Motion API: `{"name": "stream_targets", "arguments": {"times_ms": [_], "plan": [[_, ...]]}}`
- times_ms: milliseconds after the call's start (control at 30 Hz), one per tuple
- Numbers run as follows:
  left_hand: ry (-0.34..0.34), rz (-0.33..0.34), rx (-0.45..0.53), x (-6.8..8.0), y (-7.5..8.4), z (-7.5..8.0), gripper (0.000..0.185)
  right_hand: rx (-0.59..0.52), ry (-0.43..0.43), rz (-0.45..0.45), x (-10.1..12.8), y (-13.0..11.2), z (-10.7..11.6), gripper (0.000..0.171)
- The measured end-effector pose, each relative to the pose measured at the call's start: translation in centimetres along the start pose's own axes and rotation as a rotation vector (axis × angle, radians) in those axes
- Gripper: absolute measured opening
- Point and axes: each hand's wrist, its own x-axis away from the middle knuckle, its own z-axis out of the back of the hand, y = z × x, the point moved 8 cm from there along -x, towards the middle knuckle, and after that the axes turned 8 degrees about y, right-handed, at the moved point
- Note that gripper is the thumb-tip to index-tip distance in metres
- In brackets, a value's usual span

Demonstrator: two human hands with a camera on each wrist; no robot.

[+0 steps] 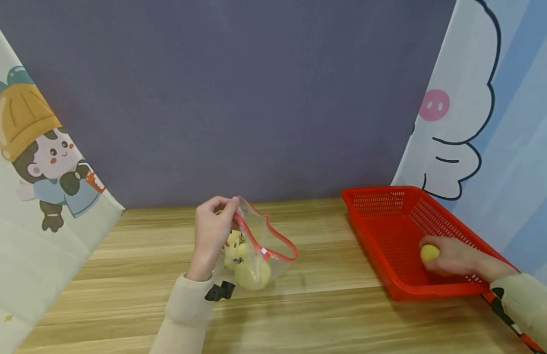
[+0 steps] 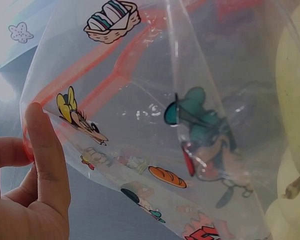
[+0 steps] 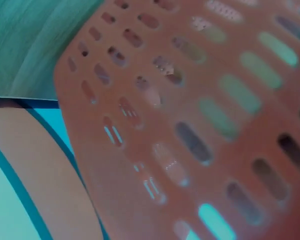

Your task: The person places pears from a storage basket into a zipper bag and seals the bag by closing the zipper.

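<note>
My left hand (image 1: 213, 228) pinches the rim of a clear zip bag (image 1: 279, 246) with a red zip edge and a white slider. The bag's mouth gapes to the right. Inside it lie pale yellow fruits (image 1: 253, 273), and in the left wrist view one fruit (image 2: 295, 80) shows light speckles, with a brown stem below it. Cartoon prints cover the plastic. My right hand (image 1: 452, 255) reaches into a red basket (image 1: 366, 236) and holds a yellow fruit (image 1: 430, 252), partly covered by the fingers. The right wrist view shows the slotted basket wall (image 3: 130, 165), not the hand.
Both the bag and the basket are on a wood-grain table (image 1: 123, 275). A dark grey panel (image 1: 255, 98) rises behind it. Printed cartoon sheets stand at the left (image 1: 56, 162) and right (image 1: 459, 98), the right one close to the basket.
</note>
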Motion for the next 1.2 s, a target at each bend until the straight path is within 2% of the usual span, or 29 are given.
{"name": "stream_targets", "arguments": {"times_ms": [300,633,867,1067,1200], "plan": [[-0.002,0.003,-0.009,0.1,0.2,0.1,0.028,-0.033,0.009,-0.023,-0.1,-0.9,0.8,0.043],[-0.002,0.006,-0.014,0.2,0.4,0.2,0.028,-0.052,0.069,-0.007,0.3,-2.8,1.8,0.036],[-0.007,0.005,-0.009,0.1,0.3,0.2,0.028,-0.079,0.073,0.003,0.4,-3.8,2.5,0.038],[-0.01,0.014,-0.002,0.0,0.2,0.1,0.027,-0.099,0.115,0.035,0.2,-4.9,3.5,0.034],[-0.016,0.016,-0.004,0.1,0.2,0.0,0.027,-0.112,0.133,0.026,0.2,-5.5,4.2,0.032]]}}
